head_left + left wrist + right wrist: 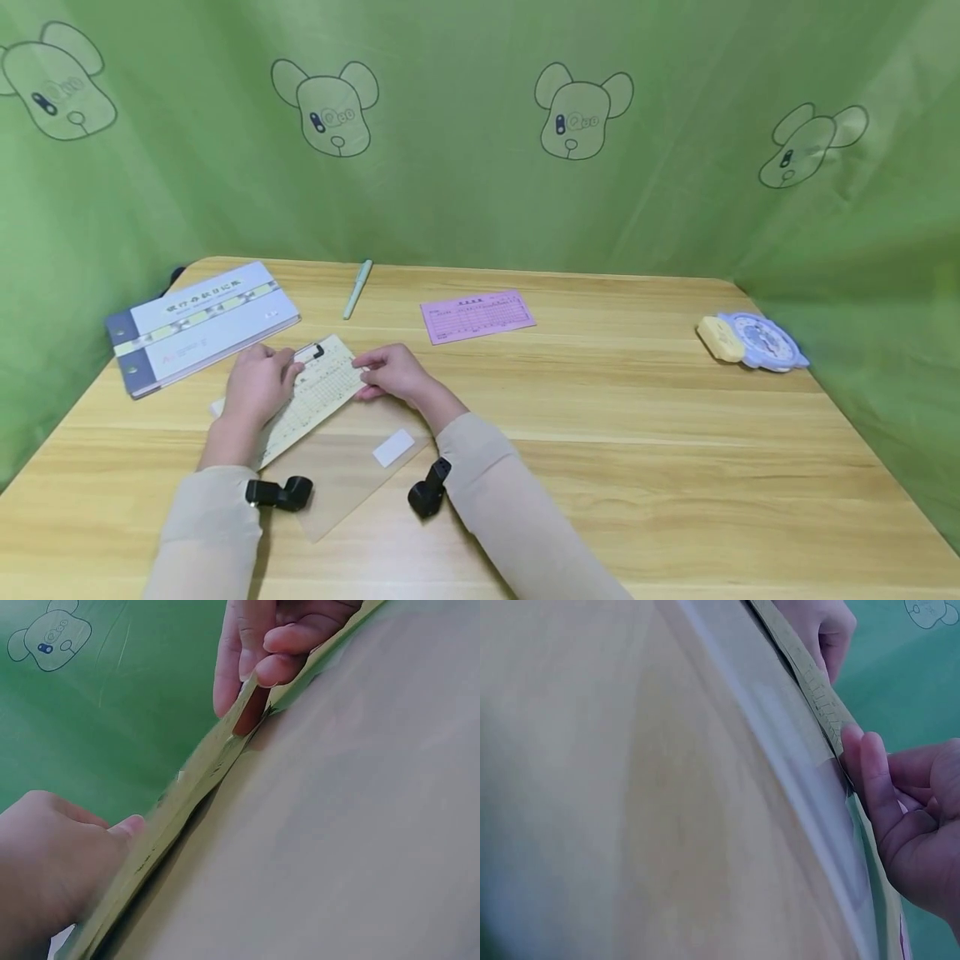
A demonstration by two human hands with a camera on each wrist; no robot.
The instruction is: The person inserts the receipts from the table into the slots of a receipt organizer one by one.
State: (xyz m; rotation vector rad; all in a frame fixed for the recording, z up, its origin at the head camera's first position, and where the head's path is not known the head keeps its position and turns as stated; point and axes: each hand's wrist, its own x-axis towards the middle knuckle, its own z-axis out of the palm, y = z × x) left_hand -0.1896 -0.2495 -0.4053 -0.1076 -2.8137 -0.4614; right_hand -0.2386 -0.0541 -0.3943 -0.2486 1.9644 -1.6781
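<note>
Both hands are at a sheaf of pale yellow printed paper forms [318, 400], tilted up from the table in the head view. My left hand [258, 383] grips the forms at their left side, its thumb over the printed face. Opposite it, my right hand [393, 372] pinches the right edge between thumb and fingers; the right wrist view shows those fingertips [874, 754] on the edge. A small black piece [319, 351] lies at the top of the forms. Below them is a clear plastic folder [330, 483] bearing a white label [393, 447].
At the left lies a white and grey account book [210, 321]. A light green pen [357, 289] and a pink printed slip [477, 317] are further back. Far right, a blue round-faced object [768, 342] sits beside a yellow block [722, 339]. Green curtain [465, 208] hangs behind the table.
</note>
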